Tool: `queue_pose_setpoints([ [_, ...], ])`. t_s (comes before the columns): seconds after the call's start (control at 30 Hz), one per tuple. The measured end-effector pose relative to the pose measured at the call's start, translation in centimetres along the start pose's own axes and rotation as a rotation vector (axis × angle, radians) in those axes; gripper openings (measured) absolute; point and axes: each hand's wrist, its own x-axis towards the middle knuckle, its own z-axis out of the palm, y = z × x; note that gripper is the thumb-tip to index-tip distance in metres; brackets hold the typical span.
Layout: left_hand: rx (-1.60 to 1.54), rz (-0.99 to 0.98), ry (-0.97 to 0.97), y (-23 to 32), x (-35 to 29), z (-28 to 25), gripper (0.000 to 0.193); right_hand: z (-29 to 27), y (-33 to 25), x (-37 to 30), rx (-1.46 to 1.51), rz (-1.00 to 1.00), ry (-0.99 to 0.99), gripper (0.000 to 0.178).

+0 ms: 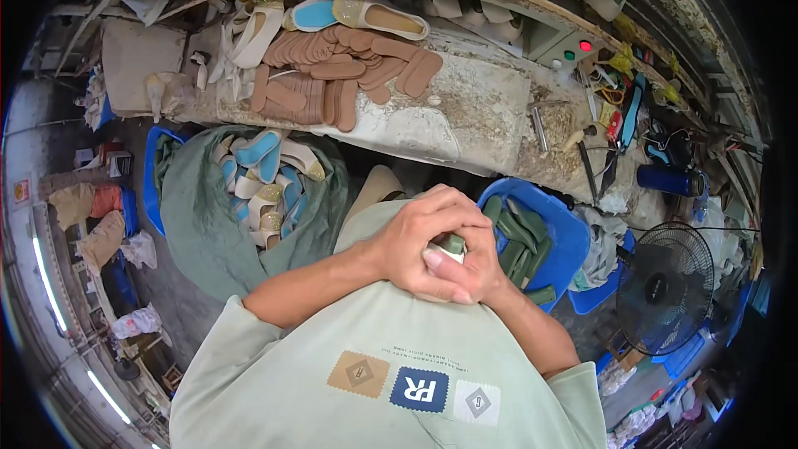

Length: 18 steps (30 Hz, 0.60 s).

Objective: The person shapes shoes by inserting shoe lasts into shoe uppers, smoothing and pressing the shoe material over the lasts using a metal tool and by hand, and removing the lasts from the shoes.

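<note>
Both hands are clasped together in front of my chest, closed around a small white piece with a green end [451,244], probably a shoe with a green shoe last in it; most of it is hidden. My left hand [416,229] wraps over from the left, its fingers lying across the other hand. From the right, my right hand [475,264] presses in, its thumb across the white part. Just right of my hands stands a blue bin [573,241] holding several green shoe lasts [519,233].
To the left, a green cloth-lined container [195,216] holds white shoes with blue insoles and gold glitter [266,199]. Tan insoles [332,66] lie stacked on the stained workbench [416,129], with finished-looking flats [382,17] behind. Tools [615,125] lie at right, near a black fan [665,287].
</note>
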Motion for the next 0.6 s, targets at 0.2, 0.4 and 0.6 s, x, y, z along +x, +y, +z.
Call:
queue_pose_setpoints([
  [0.2, -0.028, -0.264, 0.306, 0.0, 0.5, -4.5, 0.100, -0.4, -0.5, 4.2, 0.149, 0.018, 0.101, 0.040],
  [0.4, -0.088, -0.620, 1.055, -5.4, -6.7, -16.6, 0.044, -5.0, -2.9, 9.4, 0.762, 0.159, 0.241, 0.079],
  [0.6, 0.033, -1.007, 0.747, -14.9, -15.0, -24.7, 0.033, -1.6, 1.6, 21.0, 0.698, 0.336, 0.580, 0.045],
])
